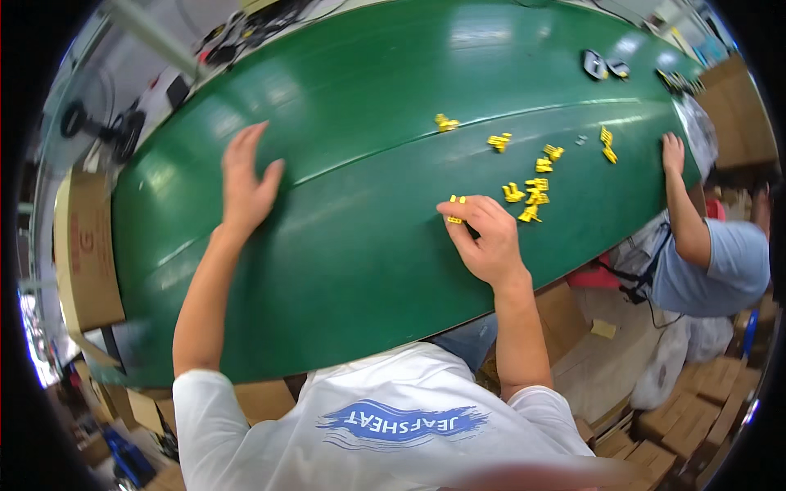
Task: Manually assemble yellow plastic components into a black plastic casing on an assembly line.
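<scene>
Over the left part of the green work table, my left hand is raised with fingers stretched and thumb apart, holding nothing. My right hand pinches a small yellow plastic piece between thumb and fingertips; part of it is hidden by the fingers. Just right of this hand lies a loose cluster of similar yellow plastic pieces. Farther back are a separate yellow piece and another small yellow group. More yellow pieces lie toward the right.
A cardboard box stands at the table's left end. Dark oval objects lie at the far right. A co-worker in a blue shirt rests a hand on the right edge. Cartons are stacked at lower right.
</scene>
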`<state>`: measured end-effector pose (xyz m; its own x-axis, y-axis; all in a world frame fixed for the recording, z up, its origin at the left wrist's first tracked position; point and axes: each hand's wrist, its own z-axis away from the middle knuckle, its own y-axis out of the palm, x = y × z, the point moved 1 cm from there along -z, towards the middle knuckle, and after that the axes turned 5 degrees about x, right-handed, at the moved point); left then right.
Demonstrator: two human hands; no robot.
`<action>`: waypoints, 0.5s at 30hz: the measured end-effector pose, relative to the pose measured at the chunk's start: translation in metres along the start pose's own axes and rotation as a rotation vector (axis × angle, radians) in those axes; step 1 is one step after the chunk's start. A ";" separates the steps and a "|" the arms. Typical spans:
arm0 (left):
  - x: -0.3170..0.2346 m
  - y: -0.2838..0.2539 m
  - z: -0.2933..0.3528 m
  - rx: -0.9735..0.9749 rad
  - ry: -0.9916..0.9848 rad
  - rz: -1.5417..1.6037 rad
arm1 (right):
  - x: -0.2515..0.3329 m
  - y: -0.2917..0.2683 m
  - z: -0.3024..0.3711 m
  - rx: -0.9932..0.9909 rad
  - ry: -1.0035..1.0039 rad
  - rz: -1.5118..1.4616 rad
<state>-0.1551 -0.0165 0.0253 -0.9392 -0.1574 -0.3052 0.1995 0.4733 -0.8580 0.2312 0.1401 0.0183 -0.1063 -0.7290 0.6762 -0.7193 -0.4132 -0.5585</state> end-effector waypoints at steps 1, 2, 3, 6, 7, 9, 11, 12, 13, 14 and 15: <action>-0.034 0.034 -0.041 0.066 0.030 0.154 | -0.001 -0.007 0.003 -0.024 0.059 -0.013; -0.061 0.065 -0.079 0.120 0.120 0.254 | -0.003 -0.011 0.004 -0.048 0.109 -0.036; -0.091 0.097 -0.114 0.181 0.192 0.344 | -0.004 -0.011 0.006 -0.022 0.095 -0.012; -0.179 0.189 -0.199 0.301 0.230 0.547 | -0.011 -0.005 0.009 0.037 0.044 0.062; -0.204 0.219 -0.224 0.301 0.249 0.526 | -0.008 -0.004 0.008 0.068 0.046 0.082; -0.251 0.269 -0.272 0.325 0.306 0.495 | -0.009 0.000 0.007 0.091 0.015 0.077; -0.283 0.310 -0.317 0.273 0.331 0.320 | -0.013 -0.004 0.008 0.088 0.008 0.048; -0.288 0.317 -0.340 0.287 0.305 0.308 | -0.013 -0.002 0.006 0.108 -0.006 0.058; -0.296 0.323 -0.356 0.319 0.277 0.300 | -0.010 0.000 0.007 0.128 -0.003 0.060; -0.302 0.326 -0.371 0.261 0.340 0.256 | -0.005 0.001 0.009 0.131 0.001 0.008; -0.303 0.328 -0.380 0.203 0.411 0.212 | -0.006 0.000 0.009 0.123 -0.005 0.032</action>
<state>0.0883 0.5158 -0.0064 -0.8963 0.2978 -0.3285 0.4098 0.2737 -0.8701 0.2383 0.1397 0.0098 -0.1237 -0.7454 0.6551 -0.6259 -0.4537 -0.6344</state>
